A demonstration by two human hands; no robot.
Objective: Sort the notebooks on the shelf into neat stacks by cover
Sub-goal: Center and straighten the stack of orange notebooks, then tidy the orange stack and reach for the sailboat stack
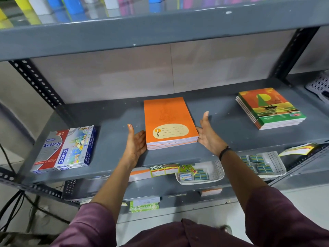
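A stack of orange notebooks lies flat in the middle of the grey shelf, edges lined up. My left hand is at the stack's near left corner, palm turned toward it, fingers apart. My right hand is at the near right corner, palm against the stack's side, thumb up. Neither hand grips a notebook. A second stack of notebooks with a sailboat cover rests at the right of the same shelf, slightly fanned.
Boxes of crayons and pastels sit at the shelf's left front. Below, white baskets hold small packets, with a price tag on the shelf lip. A perforated upright stands at the left. Coloured bottles line the shelf above.
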